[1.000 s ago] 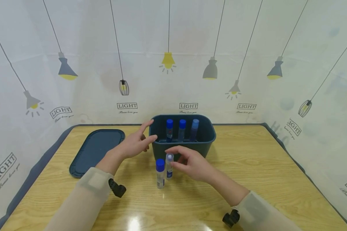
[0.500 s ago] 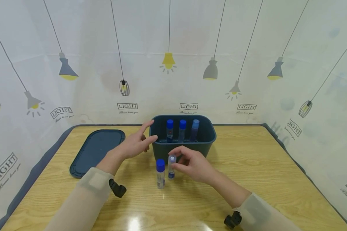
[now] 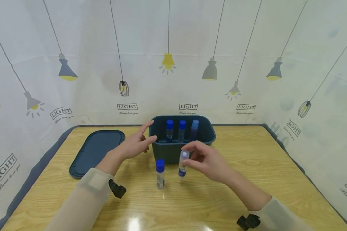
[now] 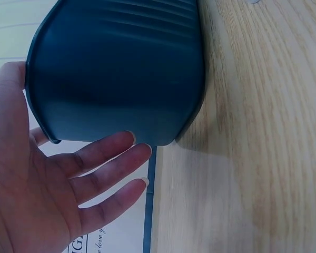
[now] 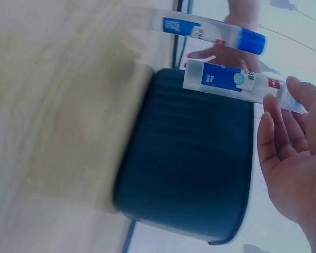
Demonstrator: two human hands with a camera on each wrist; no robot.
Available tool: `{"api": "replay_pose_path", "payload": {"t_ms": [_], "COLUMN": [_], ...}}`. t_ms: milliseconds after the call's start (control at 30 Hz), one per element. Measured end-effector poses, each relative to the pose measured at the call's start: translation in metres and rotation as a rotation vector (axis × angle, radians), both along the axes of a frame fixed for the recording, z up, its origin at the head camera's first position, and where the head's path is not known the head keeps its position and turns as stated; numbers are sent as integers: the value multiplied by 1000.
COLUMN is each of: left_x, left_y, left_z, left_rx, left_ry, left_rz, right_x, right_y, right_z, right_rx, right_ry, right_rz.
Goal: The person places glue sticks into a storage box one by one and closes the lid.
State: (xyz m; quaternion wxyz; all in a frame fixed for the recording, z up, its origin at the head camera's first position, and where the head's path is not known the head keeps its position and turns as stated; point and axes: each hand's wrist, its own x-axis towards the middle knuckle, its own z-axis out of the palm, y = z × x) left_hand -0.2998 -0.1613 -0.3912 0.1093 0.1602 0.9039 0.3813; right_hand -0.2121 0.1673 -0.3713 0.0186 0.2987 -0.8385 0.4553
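Observation:
My right hand [image 3: 212,163] pinches a clear glue bottle [image 3: 182,166] with a pale translucent top, between thumb and fingers near that top. In the right wrist view this bottle's base hangs clear of the table. Another glue bottle [image 3: 160,179], blue-capped, stands upright on the table to its left. My left hand [image 3: 134,144] touches the left end of a dark blue bin [image 3: 166,154], thumb and index finger at the rim. Its other fingers [image 4: 110,176] extend loosely along the bin's outside. Inside the bin stand three bottles [image 3: 182,131], two blue-capped and one with a paler cap.
A dark blue lid [image 3: 99,150] lies flat on the wooden table [image 3: 248,173], left of the bin. Behind the table hangs a white curtain [image 3: 150,80] printed with lamps.
My right hand has moved right with the glue bottle, away from the blue-capped one, and the bottle has risen off the table. The left hand stays at the bin's rim.

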Motion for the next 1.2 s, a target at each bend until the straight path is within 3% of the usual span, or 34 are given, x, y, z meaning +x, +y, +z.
{"api": "replay_pose_path", "payload": {"t_ms": [367,633,833,967,1200], "left_x": [0,1,1,1,1], "left_y": [-1,-1,-1,0,0], "left_z": [0,0,0,0,0], "left_rx": [0,1,1,-1,1], "left_ry": [-3,-2,-2,4,4], "left_rz": [-4,-4,-4,-5,-6], "right_x": [12,11,2,-7,-23], "right_y": [13,9,4,3,2], "right_z": [42,60,71,75,76], "right_rx": [17,-32,-84,-96,-58], "right_ry": [100,264,386,398,308], "right_rz": [-48,-66,-96,-127,-186]}}
